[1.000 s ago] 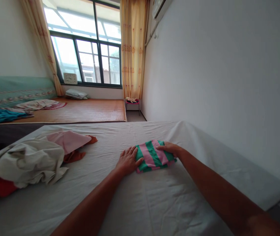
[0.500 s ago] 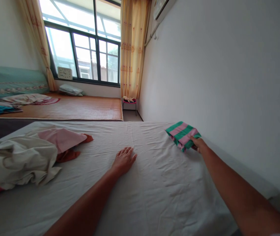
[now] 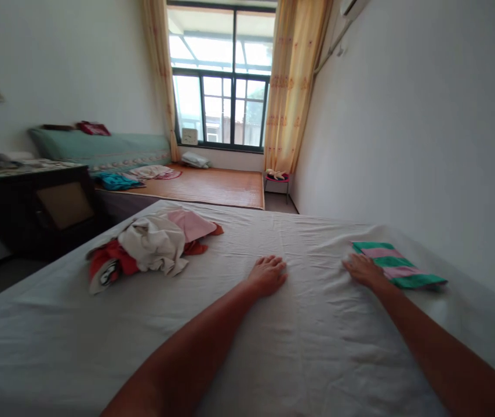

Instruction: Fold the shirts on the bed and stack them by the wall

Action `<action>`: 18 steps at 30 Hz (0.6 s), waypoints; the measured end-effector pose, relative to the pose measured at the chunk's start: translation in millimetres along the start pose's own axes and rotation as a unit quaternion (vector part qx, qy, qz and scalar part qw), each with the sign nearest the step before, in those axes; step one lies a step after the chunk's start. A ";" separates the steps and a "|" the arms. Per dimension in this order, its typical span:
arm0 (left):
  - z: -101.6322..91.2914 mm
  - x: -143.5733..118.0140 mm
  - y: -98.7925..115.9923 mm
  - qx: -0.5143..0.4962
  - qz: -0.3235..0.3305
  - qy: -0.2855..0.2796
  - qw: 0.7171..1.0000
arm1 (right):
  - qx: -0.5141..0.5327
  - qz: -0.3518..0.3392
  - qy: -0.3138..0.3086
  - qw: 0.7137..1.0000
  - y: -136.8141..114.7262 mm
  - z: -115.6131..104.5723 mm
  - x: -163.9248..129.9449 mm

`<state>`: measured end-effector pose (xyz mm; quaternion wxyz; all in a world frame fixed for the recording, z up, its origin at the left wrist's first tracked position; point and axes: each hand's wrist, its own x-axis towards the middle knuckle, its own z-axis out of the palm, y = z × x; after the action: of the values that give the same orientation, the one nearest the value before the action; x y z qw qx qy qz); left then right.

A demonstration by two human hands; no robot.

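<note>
A folded cloth with green and pink stripes [image 3: 397, 263] lies flat on the white sheet [image 3: 317, 347], close to the right wall. Just left of it is my right hand [image 3: 363, 270], blurred by motion, its fingers reaching forward and holding nothing. My left hand [image 3: 268, 275] rests palm down on the sheet near the middle, fingers stretched out. Further left sits a crumpled pile of clothes: a cream garment [image 3: 154, 240], a pink piece [image 3: 192, 225] and a red-orange one [image 3: 119, 258] with a black and white print.
Beyond the sheet stands another bed with a brown mat [image 3: 221, 185], holding a blue cloth [image 3: 119, 180] and a folded white item [image 3: 195, 160]. A dark cabinet [image 3: 8, 202] is at left. A pink stool [image 3: 277, 177] stands under the curtain [image 3: 293, 87]. The wall [image 3: 425, 145] bounds the right side.
My right hand has let go of the striped cloth, which now lies flat by the wall, and has moved left off it. The view has swung left; my left hand stays on the sheet.
</note>
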<state>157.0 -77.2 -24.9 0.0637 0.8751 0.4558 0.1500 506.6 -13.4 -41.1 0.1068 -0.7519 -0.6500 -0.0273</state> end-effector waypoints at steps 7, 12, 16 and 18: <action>-63.8 -12.1 -40.6 0.099 -0.111 0.094 0.984 | 0.066 -0.248 -0.031 0.966 -135.2 24.2 -42.2; -150.3 -65.1 -109.4 0.201 -0.308 0.080 0.926 | 0.099 -0.286 0.019 0.953 -139.2 22.7 -57.9; -194.1 -121.0 -146.6 0.271 -0.422 0.016 0.865 | 0.112 -0.279 0.021 0.954 -136.4 18.1 -57.9; -202.8 -135.9 -151.7 0.259 -0.442 -0.024 0.858 | 0.127 -0.265 0.017 0.956 -139.1 15.8 -58.0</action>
<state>-99.5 -105.9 101.8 -0.0946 0.5697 0.8155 -0.0379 359.3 -48.2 -49.6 0.2009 -0.5322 -0.8223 0.0155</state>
